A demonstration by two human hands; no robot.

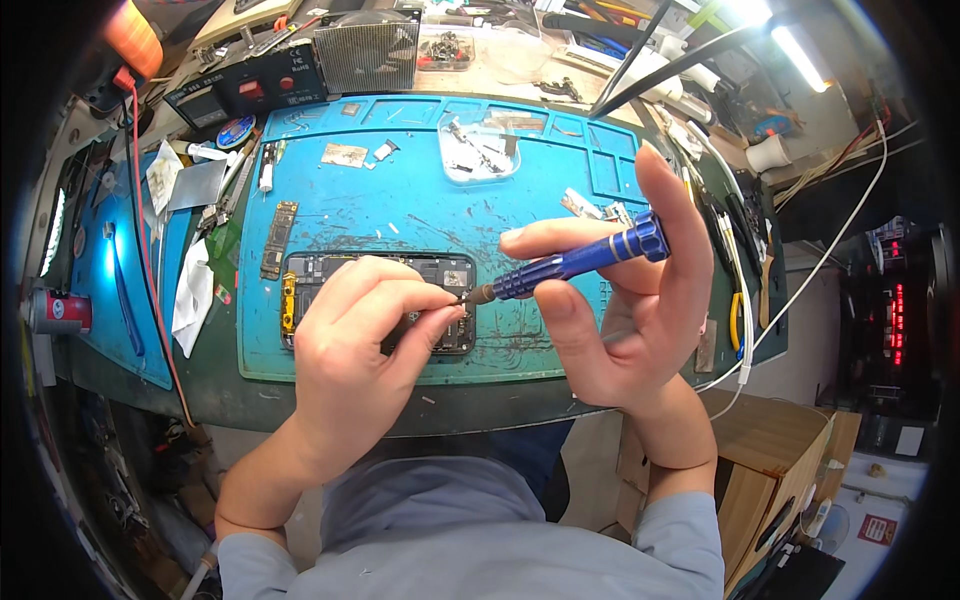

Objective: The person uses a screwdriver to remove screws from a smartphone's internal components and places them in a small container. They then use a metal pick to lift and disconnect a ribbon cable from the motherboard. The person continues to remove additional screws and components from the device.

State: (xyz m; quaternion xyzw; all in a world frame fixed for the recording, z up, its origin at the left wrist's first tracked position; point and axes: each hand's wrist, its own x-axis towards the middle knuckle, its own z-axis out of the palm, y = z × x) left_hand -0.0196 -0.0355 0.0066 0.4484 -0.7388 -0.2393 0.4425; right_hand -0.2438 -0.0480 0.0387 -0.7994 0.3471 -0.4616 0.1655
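Note:
My left hand [355, 335] pinches thumb and index finger at the metal tip of a blue screwdriver [570, 262]; any small piece between them is too small to make out. My right hand [635, 320] holds the screwdriver tilted, its fingers loosely curved around the handle and the thumb below. Under the left hand lies an opened black phone [450, 334], dark internals showing, a yellow piece [288, 305] at its left end. A narrow circuit board [278, 240] lies just left of the phone on the blue mat [510, 355].
A clear plastic box of small parts [478, 150] sits behind the phone. A black powered unit [240, 92] and finned block [365, 55] stand at the back. Tools and white cables [745, 290] line the right; a red can [60, 312] and loose wires are left.

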